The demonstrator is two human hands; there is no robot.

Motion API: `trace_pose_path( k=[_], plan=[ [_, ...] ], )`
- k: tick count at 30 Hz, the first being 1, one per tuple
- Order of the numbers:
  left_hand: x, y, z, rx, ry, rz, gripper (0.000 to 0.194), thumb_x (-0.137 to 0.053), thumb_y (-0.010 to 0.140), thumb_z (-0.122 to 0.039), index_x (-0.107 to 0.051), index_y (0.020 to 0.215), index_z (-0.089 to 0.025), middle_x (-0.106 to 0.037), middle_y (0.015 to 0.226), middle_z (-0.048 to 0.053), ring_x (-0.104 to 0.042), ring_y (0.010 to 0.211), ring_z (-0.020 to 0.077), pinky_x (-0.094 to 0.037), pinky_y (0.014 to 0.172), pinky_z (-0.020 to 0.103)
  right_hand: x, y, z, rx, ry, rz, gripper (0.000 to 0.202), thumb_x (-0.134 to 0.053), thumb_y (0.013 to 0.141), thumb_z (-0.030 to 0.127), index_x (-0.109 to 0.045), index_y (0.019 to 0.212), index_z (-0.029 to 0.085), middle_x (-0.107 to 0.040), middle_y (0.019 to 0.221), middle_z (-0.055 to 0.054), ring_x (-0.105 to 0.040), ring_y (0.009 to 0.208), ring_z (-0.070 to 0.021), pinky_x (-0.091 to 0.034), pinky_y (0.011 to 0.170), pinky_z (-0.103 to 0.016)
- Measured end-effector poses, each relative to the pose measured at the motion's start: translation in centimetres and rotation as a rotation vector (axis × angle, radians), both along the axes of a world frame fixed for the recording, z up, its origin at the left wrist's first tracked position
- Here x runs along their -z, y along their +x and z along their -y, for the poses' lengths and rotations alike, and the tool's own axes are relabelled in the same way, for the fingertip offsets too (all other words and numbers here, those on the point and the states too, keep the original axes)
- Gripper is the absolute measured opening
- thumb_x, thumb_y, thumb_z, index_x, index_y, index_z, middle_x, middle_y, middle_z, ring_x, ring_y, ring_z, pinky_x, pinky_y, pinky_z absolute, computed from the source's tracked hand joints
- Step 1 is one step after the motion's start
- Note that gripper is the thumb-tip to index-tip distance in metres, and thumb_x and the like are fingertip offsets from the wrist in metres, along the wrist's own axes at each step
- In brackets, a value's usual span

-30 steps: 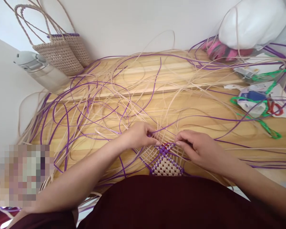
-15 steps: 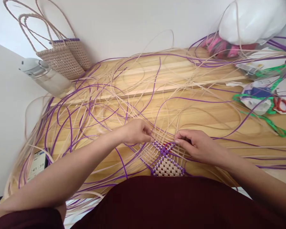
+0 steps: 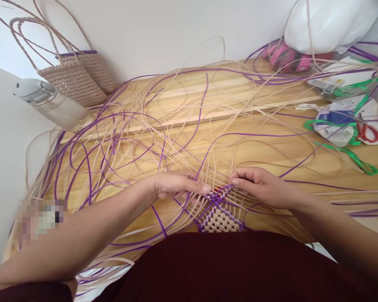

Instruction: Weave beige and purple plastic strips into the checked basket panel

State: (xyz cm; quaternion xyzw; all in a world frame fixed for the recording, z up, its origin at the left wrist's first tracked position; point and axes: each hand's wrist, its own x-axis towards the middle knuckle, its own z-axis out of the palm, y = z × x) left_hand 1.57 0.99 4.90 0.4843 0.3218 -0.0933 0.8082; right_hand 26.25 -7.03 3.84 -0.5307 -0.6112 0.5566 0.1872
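Note:
A woven piece (image 3: 222, 220) of cream and purple plastic strands lies at the table's near edge, against my dark red shirt. Its purple knotted part narrows at the middle, with loose strands fanning out above and to both sides. My left hand (image 3: 184, 186) grips the piece's upper left edge, thumb stretched over the top and fingers partly hidden beneath among the strands. At the upper right corner, my right hand (image 3: 255, 184) pinches a purple strand (image 3: 224, 187) between thumb and forefinger. The other right fingers are curled in.
Long cream and purple strands spread over the wooden table (image 3: 264, 147). Two woven bags (image 3: 74, 82) and a clear bottle (image 3: 58, 107) stand at the back left. On the right lie red-handled scissors (image 3: 370, 133), green ribbon (image 3: 360, 161) and a white plastic bag (image 3: 327, 25).
My left hand has gone from a pinch at the upper left strands to a thumb-over hold lower on the weave. My right hand stays nearly in place. The view has shifted slightly.

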Motion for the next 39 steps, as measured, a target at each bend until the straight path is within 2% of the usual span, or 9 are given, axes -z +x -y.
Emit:
trace_pose_path(
  k=[5, 8, 12, 18, 22, 26, 32, 36, 39],
  plan=[
    [0.9, 1.8, 1.2, -0.071, 0.241, 0.043, 0.023, -0.081, 0.067, -0.028, -0.076, 0.085, -0.014, -0.072, 0.087, 0.004, -0.062, 0.080, 0.0145, -0.049, 0.082, 0.028, -0.9, 0.3, -0.5, 0.000, -0.126, -0.132, 0.037, -0.057, 0.088, 0.052, -0.055, 0.081, 0.015, -0.047, 0.068, 0.003, -0.038, 0.059, -0.0077, -0.033, 0.055, -0.021],
    [1.6, 2.3, 1.9, -0.224, 0.185, 0.010, 0.020, -0.080, 0.067, -0.027, -0.075, 0.080, -0.012, -0.070, 0.080, 0.004, -0.061, 0.073, 0.0137, -0.051, 0.078, 0.029, -1.6, 0.6, -0.5, -0.059, -0.045, -0.103, 0.033, -0.059, 0.088, 0.048, -0.060, 0.087, 0.015, -0.057, 0.076, 0.000, -0.048, 0.066, -0.0100, -0.040, 0.061, -0.023],
    [2.1, 2.4, 2.7, -0.345, 0.054, -0.021, 0.029, -0.084, 0.063, -0.033, -0.072, 0.080, -0.013, -0.068, 0.080, 0.003, -0.061, 0.072, 0.0147, -0.053, 0.069, 0.029, -1.5, 0.5, -0.2, 0.012, 0.258, 0.115, 0.021, -0.056, 0.091, 0.035, -0.067, 0.092, 0.017, -0.066, 0.080, -0.002, -0.058, 0.070, -0.0128, -0.045, 0.066, -0.025],
    [2.7, 2.6, 3.5, -0.306, 0.206, 0.042, 0.027, -0.086, 0.060, -0.030, -0.071, 0.075, -0.012, -0.063, 0.067, 0.001, -0.054, 0.059, 0.0104, -0.044, 0.058, 0.024, -0.3, 0.3, 0.1, -0.016, 0.864, 0.498, 0.021, -0.052, 0.096, 0.025, -0.071, 0.094, 0.017, -0.069, 0.088, -0.006, -0.063, 0.084, -0.0167, -0.047, 0.076, -0.028],
    [3.5, 2.7, 4.4, -0.459, 0.235, 0.067, 0.020, -0.082, 0.062, -0.025, -0.071, 0.073, -0.012, -0.066, 0.070, 0.002, -0.055, 0.060, 0.0109, -0.044, 0.060, 0.024, -1.4, 1.0, 0.8, -0.061, 0.984, 0.745, 0.024, -0.051, 0.096, 0.026, -0.072, 0.094, 0.015, -0.069, 0.086, -0.009, -0.065, 0.079, -0.0194, -0.047, 0.071, -0.031],
    [3.9, 2.6, 4.9, -0.484, 0.285, 0.064, 0.016, -0.079, 0.064, -0.024, -0.070, 0.073, -0.013, -0.065, 0.066, 0.000, -0.054, 0.058, 0.0105, -0.043, 0.060, 0.024, -3.2, -0.3, 2.4, -0.058, 0.750, 0.651, 0.024, -0.050, 0.095, 0.027, -0.071, 0.103, 0.017, -0.072, 0.092, -0.007, -0.068, 0.081, -0.0198, -0.050, 0.073, -0.032],
    [4.0, 2.3, 5.1, -0.524, 0.367, 0.103, 0.015, -0.077, 0.065, -0.024, -0.070, 0.075, -0.014, -0.067, 0.072, 0.000, -0.058, 0.066, 0.0122, -0.044, 0.066, 0.025, -3.2, -3.5, 4.0, 0.223, -0.146, 0.090, 0.062, -0.057, 0.088, 0.036, -0.037, 0.144, 0.017, -0.067, 0.069, 0.001, -0.065, 0.060, -0.0163, -0.054, 0.057, -0.028],
    [3.7, 2.4, 5.3, -0.537, 0.367, 0.090, 0.016, -0.078, 0.063, -0.023, -0.071, 0.074, -0.014, -0.068, 0.072, 0.001, -0.059, 0.066, 0.0129, -0.045, 0.066, 0.026, -2.7, -4.0, 4.2, 0.299, -0.232, -0.026, 0.056, -0.059, 0.085, 0.036, -0.044, 0.134, 0.014, -0.070, 0.077, -0.003, -0.068, 0.074, -0.0176, -0.055, 0.069, -0.030],
    [3.5, 2.5, 5.3, -0.545, 0.349, 0.114, 0.014, -0.076, 0.063, -0.021, -0.072, 0.075, -0.014, -0.069, 0.072, 0.001, -0.059, 0.066, 0.0131, -0.045, 0.067, 0.026, -3.0, -3.9, 3.9, 0.187, -0.077, 0.068, 0.033, -0.056, 0.088, 0.036, -0.061, 0.115, 0.017, -0.072, 0.086, -0.005, -0.066, 0.080, -0.0173, -0.053, 0.075, -0.030]
  ],
)
